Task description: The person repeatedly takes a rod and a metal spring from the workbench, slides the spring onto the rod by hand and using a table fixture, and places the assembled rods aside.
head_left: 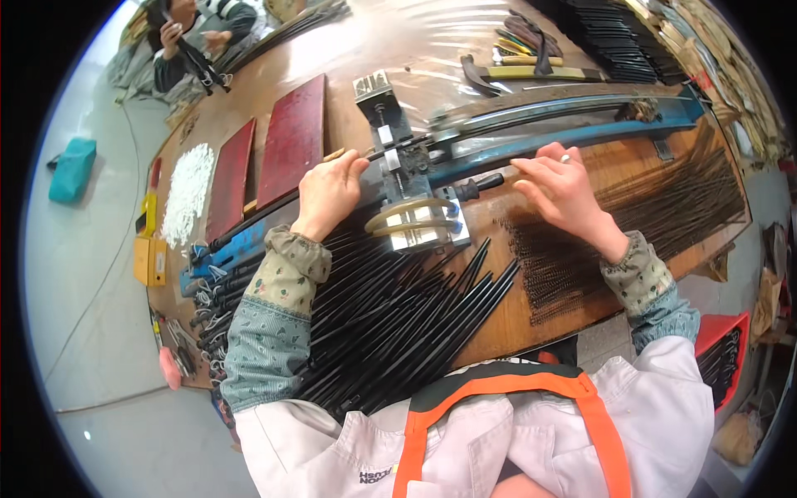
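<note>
L hand [330, 192] was just left of the clamp machine [407, 170] mid-table, thumb & index pinching the near end of a thin black rod [380, 154]; rod ran R into the clamp. R hand [558, 189], w/ a ring [565, 158] on one finger, was on the other side, just R of the black handle [490, 182] & apart from it. Its fingers were half bent; tips a bit blurred, so couldn't tell if they pinched anything thin. Two bent yellowish tubes [407, 217] sat on the near side of the machine. Blue rail [498, 154] ran behind R hand toward the far R edge of the table [481, 328].

Big pile of black rods [398, 315] lay btwn the forearms, nearer L; lots of thin brown springs [564, 266] lay under & R of R hand. Far L: heap of small white bits [188, 195], then smaller red board [231, 178] & bigger red board [295, 137] side by side. Hammer [540, 73] lay past the rail. Yellow box [150, 262] was at the table's L edge, teal bag [73, 170] on the floor. Another person [199, 37] was at the far L corner, one hand up. Red crate [719, 332] stood low at R.
</note>
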Motion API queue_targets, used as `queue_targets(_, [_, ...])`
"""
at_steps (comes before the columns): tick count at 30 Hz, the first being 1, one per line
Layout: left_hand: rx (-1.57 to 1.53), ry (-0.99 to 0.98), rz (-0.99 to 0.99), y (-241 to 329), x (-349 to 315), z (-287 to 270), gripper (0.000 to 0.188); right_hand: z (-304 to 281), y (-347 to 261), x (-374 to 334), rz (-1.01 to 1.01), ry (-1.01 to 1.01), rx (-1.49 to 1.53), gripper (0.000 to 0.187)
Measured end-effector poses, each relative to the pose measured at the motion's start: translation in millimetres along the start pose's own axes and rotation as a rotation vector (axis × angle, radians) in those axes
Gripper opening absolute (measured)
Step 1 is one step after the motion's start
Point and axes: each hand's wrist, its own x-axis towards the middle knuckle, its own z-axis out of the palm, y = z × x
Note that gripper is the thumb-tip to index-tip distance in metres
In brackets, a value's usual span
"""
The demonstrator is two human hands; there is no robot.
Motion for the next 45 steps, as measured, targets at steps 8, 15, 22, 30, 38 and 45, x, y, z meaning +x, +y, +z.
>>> queue_targets(8, [0.009,0.099,0.066,-1,-7,5,0.026,35,-9,5,0.042,-0.04,0.427,0.026])
queue_targets(15, [0.087,0.252,0.365,-16,-1,13,0.014,29,11,-13,0.157,-0.296,0.461,0.037])
queue_targets(22, [0.535,0.416,0.367,-105,-42,-24,0.034,53,14,-26,0.172,-0.544,0.395,0.027])
queue_targets(30, [-0.141,-0.258,0.172,72,-178,-1,0.039,52,12,-7,0.227,-0.639,0.402,0.021])
queue_targets(38, [-0.31,-0.215,0.033,101,-160,35,0.045,57,-28,-11,0.168,-0.653,0.419,0.025])
queue_targets(45, [-0.332,-0.33,0.08,134,-142,-3,0.04,33,-36,-38,0.172,-0.523,0.783,0.022])
